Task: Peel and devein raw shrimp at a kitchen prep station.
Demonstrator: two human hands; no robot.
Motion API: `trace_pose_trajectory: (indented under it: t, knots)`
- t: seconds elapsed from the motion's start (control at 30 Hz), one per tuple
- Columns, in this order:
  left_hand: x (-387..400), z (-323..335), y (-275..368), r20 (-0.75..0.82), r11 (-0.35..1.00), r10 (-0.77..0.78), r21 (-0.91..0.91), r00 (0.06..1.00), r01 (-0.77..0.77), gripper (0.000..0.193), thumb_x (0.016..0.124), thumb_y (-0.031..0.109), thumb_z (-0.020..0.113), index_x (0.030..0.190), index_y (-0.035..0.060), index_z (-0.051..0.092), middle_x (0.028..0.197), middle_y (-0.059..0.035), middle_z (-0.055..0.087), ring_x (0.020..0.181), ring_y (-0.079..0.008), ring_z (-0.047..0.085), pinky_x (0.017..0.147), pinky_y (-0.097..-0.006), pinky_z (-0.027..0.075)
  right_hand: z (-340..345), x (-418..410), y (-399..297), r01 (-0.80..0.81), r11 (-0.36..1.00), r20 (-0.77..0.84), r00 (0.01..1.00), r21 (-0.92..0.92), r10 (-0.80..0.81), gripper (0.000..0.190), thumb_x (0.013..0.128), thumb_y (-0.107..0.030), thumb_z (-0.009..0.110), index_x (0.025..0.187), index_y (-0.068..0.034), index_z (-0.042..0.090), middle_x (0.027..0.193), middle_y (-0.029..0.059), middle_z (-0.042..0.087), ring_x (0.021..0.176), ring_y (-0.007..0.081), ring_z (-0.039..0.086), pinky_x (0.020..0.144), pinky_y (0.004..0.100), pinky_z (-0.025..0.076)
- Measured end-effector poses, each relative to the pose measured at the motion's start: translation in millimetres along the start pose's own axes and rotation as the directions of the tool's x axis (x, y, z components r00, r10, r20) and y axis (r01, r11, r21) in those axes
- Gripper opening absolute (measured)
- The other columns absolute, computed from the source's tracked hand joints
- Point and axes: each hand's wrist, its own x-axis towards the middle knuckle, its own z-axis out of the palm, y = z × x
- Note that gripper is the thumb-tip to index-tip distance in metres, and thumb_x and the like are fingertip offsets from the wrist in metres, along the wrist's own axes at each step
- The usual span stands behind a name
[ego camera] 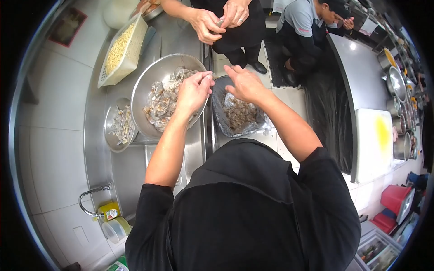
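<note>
My left hand (pixel 196 88) pinches a small grey shrimp (pixel 211 75) at the right rim of a large steel bowl (pixel 136 98). Inside that bowl lies a heap of raw grey shrimp (pixel 162 101). My right hand (pixel 247 83), fingers apart and with nothing visible in it, hovers over a plastic-lined bin (pixel 219 117). Brown shrimp shells and heads (pixel 239 115) fill the bin's bottom. A smaller steel bowl (pixel 110 137) with peeled shrimp pieces (pixel 122 125) stands to the left of the large one.
Opposite me, a co-worker's hands (pixel 220 22) hold a shrimp. A white plastic basket of noodles (pixel 118 50) stands behind the bowls. On the left are a faucet (pixel 89 200) and a yellow bottle (pixel 110 210). Another person (pixel 301 30) bends beside a counter (pixel 359 67) with a white cutting board (pixel 369 145).
</note>
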Motion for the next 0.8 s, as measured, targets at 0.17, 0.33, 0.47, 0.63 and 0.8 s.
trace_pose_trajectory:
  t: [0.17,0.33,0.47,0.63,0.8]
  knots:
    - [4.8,17.7,7.0,0.108,0.991,-0.123,-0.046,0.986,0.129,0.031,0.098,0.020,0.054,0.120,0.0007,0.063,0.083,0.0003,0.064,0.072,-0.0063,0.056,0.066,-0.0222,0.047,4.5,-0.1,-6.5,0.171,0.904,-0.262,0.963,0.392,-0.069,0.039,0.086,-0.014,0.060,0.121,0.002,0.058,0.103,0.0244,0.064,0.094,0.0405,0.063,0.084,0.0463,0.051]
    - [9.8,18.4,-0.4,0.194,0.981,-0.130,-0.120,0.972,0.155,0.023,0.096,0.021,0.058,0.102,0.0033,0.070,0.078,-0.0013,0.066,0.067,-0.0064,0.056,0.062,-0.0223,0.047,6.8,-4.3,-12.7,0.088,0.939,-0.254,0.967,0.331,-0.001,0.024,0.084,-0.011,0.060,0.105,0.001,0.066,0.094,0.0220,0.066,0.087,0.0404,0.064,0.077,0.0470,0.053]
    - [5.6,23.4,8.6,0.197,0.982,-0.148,-0.087,0.969,0.168,0.020,0.096,0.019,0.058,0.096,0.0030,0.070,0.080,0.0005,0.066,0.067,-0.0057,0.054,0.062,-0.0214,0.045,6.7,-3.2,-6.1,0.109,0.933,-0.283,0.959,0.343,-0.008,0.023,0.083,-0.011,0.059,0.102,0.001,0.066,0.093,0.0218,0.066,0.087,0.0404,0.065,0.078,0.0470,0.053]
    - [3.0,17.2,7.1,0.159,0.993,-0.116,-0.016,0.980,0.120,0.019,0.095,0.015,0.056,0.102,0.0000,0.066,0.082,-0.0028,0.069,0.070,-0.0082,0.059,0.064,-0.0242,0.047,-1.8,-6.1,-8.3,-0.016,0.776,-0.113,0.987,0.630,0.112,0.020,0.088,-0.007,0.057,0.103,0.003,0.065,0.093,0.0187,0.069,0.074,0.0292,0.070,0.067,0.0369,0.056]
    - [3.1,19.8,5.3,0.138,0.740,0.373,0.552,0.917,-0.384,0.018,0.090,0.014,0.057,0.104,0.0035,0.061,0.077,-0.0202,0.067,0.081,-0.0391,0.067,0.069,-0.0434,0.053,3.2,-4.8,-2.0,-0.349,0.212,0.289,0.919,0.913,0.267,0.019,0.093,-0.008,0.056,0.105,0.006,0.062,0.087,0.0088,0.068,0.066,0.0142,0.067,0.060,0.0266,0.055]
